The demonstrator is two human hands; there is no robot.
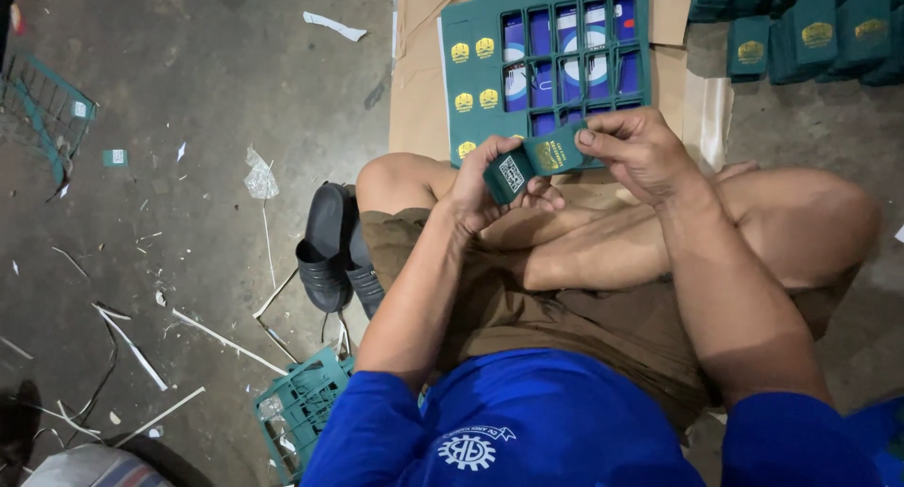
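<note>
Here left hand (pixel 485 181) and right hand (pixel 636 148) grip closed on small green box (pixel 537 162).

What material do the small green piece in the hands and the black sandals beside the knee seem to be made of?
The small green piece, gripped by the left hand and the right hand, looks like thin printed card with a slight sheen: it bends along sharp creases. The black sandals look like moulded rubber or foam, matte, with thick ridged straps; the exact material is uncertain.

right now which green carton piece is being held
The small folded green carton between left hand and right hand; the die-cut sheet and stacked cartons lie untouched.
</note>
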